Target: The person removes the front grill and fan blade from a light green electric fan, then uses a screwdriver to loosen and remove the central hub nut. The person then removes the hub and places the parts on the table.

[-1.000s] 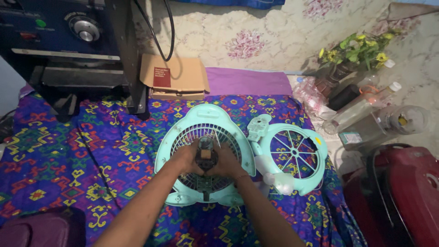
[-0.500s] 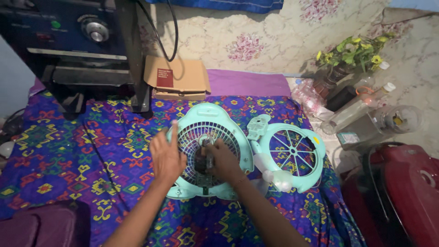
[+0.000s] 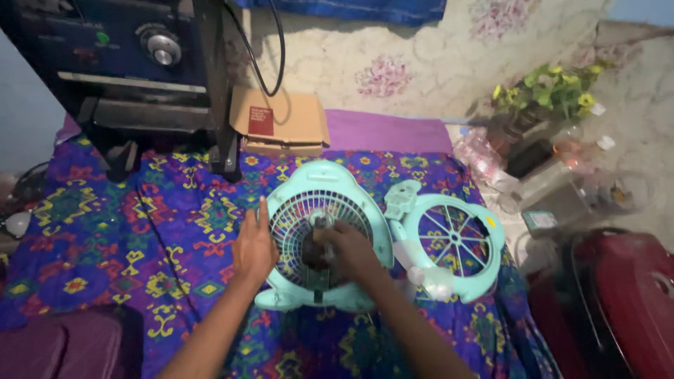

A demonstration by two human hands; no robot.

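Note:
A mint-green fan housing [image 3: 330, 184] with a round grille lies flat on a patterned purple-blue cloth [image 3: 105, 231]. My right hand [image 3: 351, 250] is closed around the dark motor [image 3: 314, 247] at the grille's centre. My left hand [image 3: 254, 243] rests flat with fingers together on the housing's left rim, holding nothing. To the right lies the second mint-green grille cover [image 3: 456, 238], with a pale translucent fan blade [image 3: 428, 277] partly under it.
A dark blue machine [image 3: 133, 63] with a dial stands at the back left, a black cable hanging by it. An open cardboard box [image 3: 281, 126] sits behind the fan. Plastic bottles [image 3: 554, 182], a flower pot [image 3: 540, 98] and a red appliance [image 3: 618, 302] crowd the right.
My left hand has let go of the motor and moved out to the housing's left rim. My right hand stays on the motor. The view has shifted slightly.

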